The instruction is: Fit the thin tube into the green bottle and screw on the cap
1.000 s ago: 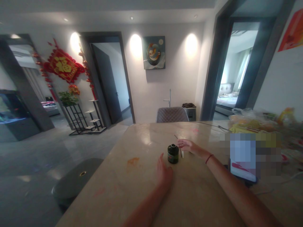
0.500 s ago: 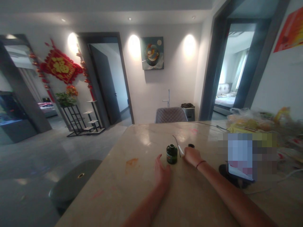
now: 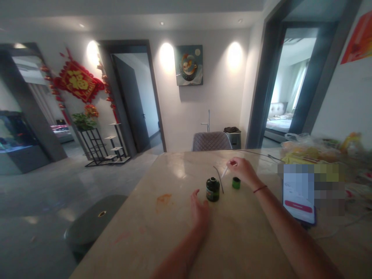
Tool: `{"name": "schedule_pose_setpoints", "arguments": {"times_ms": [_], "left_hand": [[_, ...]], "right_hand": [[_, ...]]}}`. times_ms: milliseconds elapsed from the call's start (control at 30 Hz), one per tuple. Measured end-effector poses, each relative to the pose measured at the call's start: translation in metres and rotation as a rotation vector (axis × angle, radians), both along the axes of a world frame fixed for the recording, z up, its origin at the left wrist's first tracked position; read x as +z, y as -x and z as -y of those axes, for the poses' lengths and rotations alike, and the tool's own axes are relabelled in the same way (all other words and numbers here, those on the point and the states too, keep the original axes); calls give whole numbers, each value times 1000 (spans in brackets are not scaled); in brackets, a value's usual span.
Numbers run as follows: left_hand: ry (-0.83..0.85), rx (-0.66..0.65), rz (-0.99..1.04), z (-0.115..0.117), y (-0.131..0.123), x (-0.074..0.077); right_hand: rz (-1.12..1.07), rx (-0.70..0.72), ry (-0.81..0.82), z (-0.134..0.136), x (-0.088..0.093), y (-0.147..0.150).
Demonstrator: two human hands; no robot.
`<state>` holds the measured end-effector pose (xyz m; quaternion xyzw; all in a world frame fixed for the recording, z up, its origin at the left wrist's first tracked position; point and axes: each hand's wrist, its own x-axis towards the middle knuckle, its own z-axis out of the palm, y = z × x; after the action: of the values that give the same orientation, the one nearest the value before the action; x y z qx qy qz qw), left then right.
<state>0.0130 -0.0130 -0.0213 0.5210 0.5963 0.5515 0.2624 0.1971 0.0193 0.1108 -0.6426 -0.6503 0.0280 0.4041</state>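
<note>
A dark green glass bottle with an uncovered mouth stands upright on the table. My left hand rests beside its left side, fingers apart and holding nothing. Above and right of the bottle, my right hand pinches a slim white stick that points down and left; its exact kind is too small to tell. Below that hand sits a small green jar or cap with a dark top. A thin dark rod lies on the table between the bottle and this small green piece.
A phone with a lit screen stands on the right of the marble-look table. Plastic bags and clutter fill the far right. A grey chair is at the far edge, and a green stool is at the left.
My right hand has lifted up and away from the table with the white stick, uncovering the small green piece. My left hand has stayed beside the bottle.
</note>
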Motion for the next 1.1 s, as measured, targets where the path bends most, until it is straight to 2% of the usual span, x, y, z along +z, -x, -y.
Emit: {"name": "schedule_pose_setpoints", "arguments": {"times_ms": [167,300,400,467,733,867,967,1100], "left_hand": [[43,-149,120,-3,-1,0],[50,-198,101,-4,-2,1],[55,-293,-9,-1,-1,5],[58,-334,-129,0,1,8],[107,-298,-647,-9,2,16],[92,-313,-768,-17,5,23],[151,-328,-845,-22,12,30],[151,-381,-841,-24,19,35]], "right_hand": [[-192,222,-81,0,20,18],[-152,215,-67,-2,15,29],[-77,193,-51,-6,4,30],[-28,227,-14,-8,-2,30],[46,437,129,-13,-14,28],[28,470,125,-14,-15,25],[29,495,119,-14,-16,24],[79,522,130,-16,-22,24]]}}
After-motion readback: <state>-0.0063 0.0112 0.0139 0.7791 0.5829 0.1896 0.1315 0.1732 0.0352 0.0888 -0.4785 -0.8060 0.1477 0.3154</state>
